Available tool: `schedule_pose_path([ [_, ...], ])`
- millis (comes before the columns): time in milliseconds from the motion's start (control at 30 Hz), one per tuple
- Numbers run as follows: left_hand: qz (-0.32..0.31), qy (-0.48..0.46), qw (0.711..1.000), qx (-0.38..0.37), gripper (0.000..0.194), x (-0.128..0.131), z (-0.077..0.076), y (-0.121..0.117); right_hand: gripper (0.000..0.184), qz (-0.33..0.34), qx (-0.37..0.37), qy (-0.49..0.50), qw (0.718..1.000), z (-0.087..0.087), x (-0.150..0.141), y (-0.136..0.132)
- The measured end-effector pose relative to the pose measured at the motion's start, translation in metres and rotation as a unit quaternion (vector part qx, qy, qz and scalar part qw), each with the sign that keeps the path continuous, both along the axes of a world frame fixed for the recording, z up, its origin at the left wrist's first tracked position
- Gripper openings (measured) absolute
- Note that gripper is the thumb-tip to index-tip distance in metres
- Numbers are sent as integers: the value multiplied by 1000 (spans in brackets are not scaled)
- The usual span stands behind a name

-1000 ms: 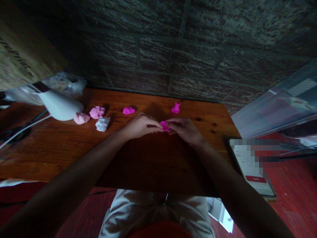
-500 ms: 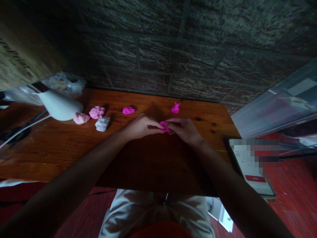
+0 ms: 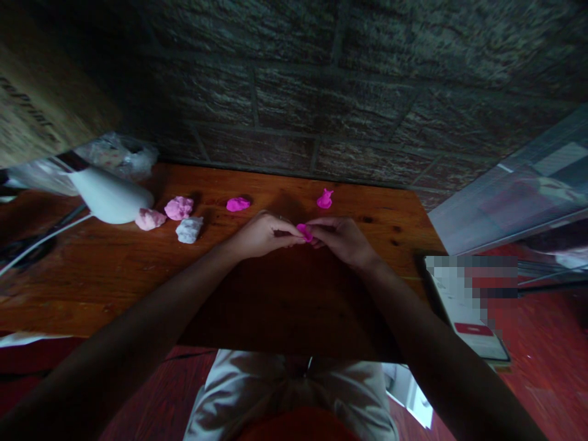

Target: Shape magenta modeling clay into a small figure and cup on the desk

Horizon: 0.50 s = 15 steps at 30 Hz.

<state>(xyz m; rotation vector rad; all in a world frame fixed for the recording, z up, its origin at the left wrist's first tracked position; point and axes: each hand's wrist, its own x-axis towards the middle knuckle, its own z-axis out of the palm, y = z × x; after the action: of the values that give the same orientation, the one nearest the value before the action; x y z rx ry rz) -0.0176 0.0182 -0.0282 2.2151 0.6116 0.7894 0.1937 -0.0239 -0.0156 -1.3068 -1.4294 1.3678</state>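
Observation:
Between my fingertips, over the middle of the wooden table point(image 3: 105, 288), is a small flattened piece of bright pink modelling clay point(image 3: 304, 232). My left hand point(image 3: 266, 236) pinches it from the left, thumb and fingers closed on its edge. From the right, my right hand point(image 3: 342, 240) pinches the same piece, its fingertips partly hidden. Beyond my hands stands a small pink clay figure point(image 3: 325, 199) with points at its top. A bright pink clay lump point(image 3: 237, 204) lies further left. Two paler pink lumps point(image 3: 179, 208) and a whitish lump point(image 3: 189, 230) sit close together left of my left hand.
A white lamp-like object point(image 3: 113, 199) with a white cable point(image 3: 46, 242) stands at the left, near a crumpled plastic bag point(image 3: 122, 153). A tablet point(image 3: 478, 331), partly pixelated, lies at the table's right edge. A stone-patterned wall point(image 3: 294, 92) rises behind the table.
Both hands keep pinching the pink clay piece in nearly the same spot, with slight finger shifts and a small change in its tilt. The other lumps stay in place.

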Motion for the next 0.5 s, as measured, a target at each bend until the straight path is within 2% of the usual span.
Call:
schedule_pose_path([
  [200, -6, -43, 990, -135, 35, -5, 2, 4, 19, -6, -8, -1, 1000, 2, 4, 0],
  [300, -4, -18, 990, -137, 31, -9, 3, 6, 20, 15, -7, -6, 1000, 4, 6, -1],
  [500, -14, -7, 996, -87, 22, -10, 4, 7, 19, 34, -12, -14, 999, 5, 6, -2],
])
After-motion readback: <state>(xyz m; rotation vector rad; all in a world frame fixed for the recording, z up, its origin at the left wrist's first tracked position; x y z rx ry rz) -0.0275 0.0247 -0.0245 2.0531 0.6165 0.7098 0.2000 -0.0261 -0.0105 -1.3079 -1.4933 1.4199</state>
